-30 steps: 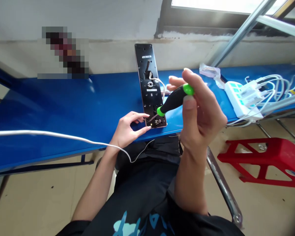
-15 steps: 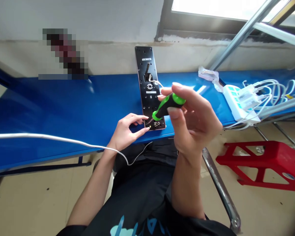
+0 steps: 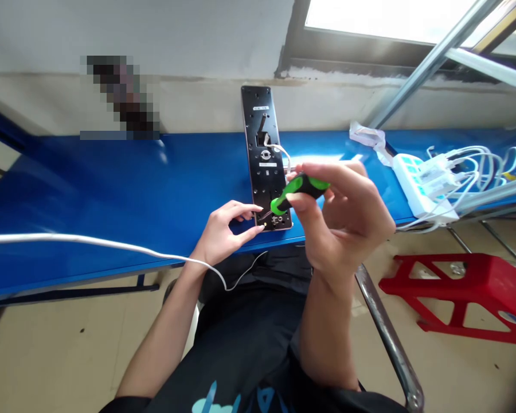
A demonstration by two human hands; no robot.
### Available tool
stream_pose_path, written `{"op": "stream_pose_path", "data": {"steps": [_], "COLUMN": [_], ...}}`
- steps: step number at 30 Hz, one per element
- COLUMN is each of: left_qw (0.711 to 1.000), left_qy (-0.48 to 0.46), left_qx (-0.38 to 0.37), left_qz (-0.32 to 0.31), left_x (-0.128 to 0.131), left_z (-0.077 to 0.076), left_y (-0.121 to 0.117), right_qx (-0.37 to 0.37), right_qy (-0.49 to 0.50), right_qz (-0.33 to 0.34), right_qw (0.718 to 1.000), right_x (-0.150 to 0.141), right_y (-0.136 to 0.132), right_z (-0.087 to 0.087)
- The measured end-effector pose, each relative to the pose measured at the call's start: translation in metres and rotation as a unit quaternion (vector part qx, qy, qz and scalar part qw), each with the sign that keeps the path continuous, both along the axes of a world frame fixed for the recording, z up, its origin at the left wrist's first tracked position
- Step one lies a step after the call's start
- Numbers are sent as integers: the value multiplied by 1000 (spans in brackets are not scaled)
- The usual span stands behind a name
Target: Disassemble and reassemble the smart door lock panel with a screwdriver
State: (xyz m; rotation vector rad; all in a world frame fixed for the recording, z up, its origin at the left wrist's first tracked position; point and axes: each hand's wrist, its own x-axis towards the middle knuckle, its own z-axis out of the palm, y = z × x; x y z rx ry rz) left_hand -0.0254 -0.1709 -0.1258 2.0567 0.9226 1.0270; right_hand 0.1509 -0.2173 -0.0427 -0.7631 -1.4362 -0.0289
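Observation:
A long black door-lock panel [image 3: 262, 186] lies at the blue table's front edge, its far end overlapping the wall in view. It carries a spindle, screw holes, small white labels and a white cable [image 3: 282, 150]. My left hand [image 3: 223, 229] grips the panel's near left corner, forefinger and thumb tips on its face, other fingers curled at the side. My right hand [image 3: 348, 212] is closed round the handle of a green and black screwdriver [image 3: 298, 190]. The screwdriver slants down left, its thin shaft reaching the panel's near end beside my left fingertips. The exact contact at the tip is too small to make out.
On the right of the blue table [image 3: 189, 172] are a white power strip [image 3: 430, 198] with plugged-in chargers and cables, and a crumpled plastic bag [image 3: 367, 136]. A white cord [image 3: 124, 246] crosses my left wrist. A red stool [image 3: 468, 287] stands at right.
My right hand and the screwdriver have dropped slightly, and the handle lies flatter. My left hand keeps its place on the panel. The whole view has shifted a little.

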Motion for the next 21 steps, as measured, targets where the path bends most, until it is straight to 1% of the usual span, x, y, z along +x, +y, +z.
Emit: {"op": "stream_pose_path", "data": {"steps": [2,4,5,8,10,12,15,17,19,21], "left_qw": [1000,1000,1000,1000,1000,1000,1000,1000,1000,1000], "left_qy": [1,2,2,-2,-2,0,1,-1,-3,-5], "left_qx": [4,2,-1,-8,-4,0,4,6,1,-7], "left_qz": [1,0,0,-3,-3,0,3,1,-1,-4], "left_x": [0,0,0,0,-1,-1,-1,0,0,0], "left_z": [0,1,1,1,1,0,-1,-1,0,0], "left_y": [0,0,0,0,0,0,0,0,0,0], "right_qx": [16,6,-12,-70,-75,-44,-2,-19,-62,-100], "right_qy": [7,5,2,-18,-22,-18,-15,-20,-28,-31], "right_qz": [-48,-62,-50,32,60,40,-37,-76,-77,-31], "right_qw": [999,998,999,997,995,998,999,997,995,994], "right_x": [-1,-1,-1,-2,-4,-6,-7,-7,-7,-7], "right_y": [2,1,-1,-5,-6,-4,0,0,-2,-4], "right_z": [1,2,3,6,6,5,2,2,2,3]}}
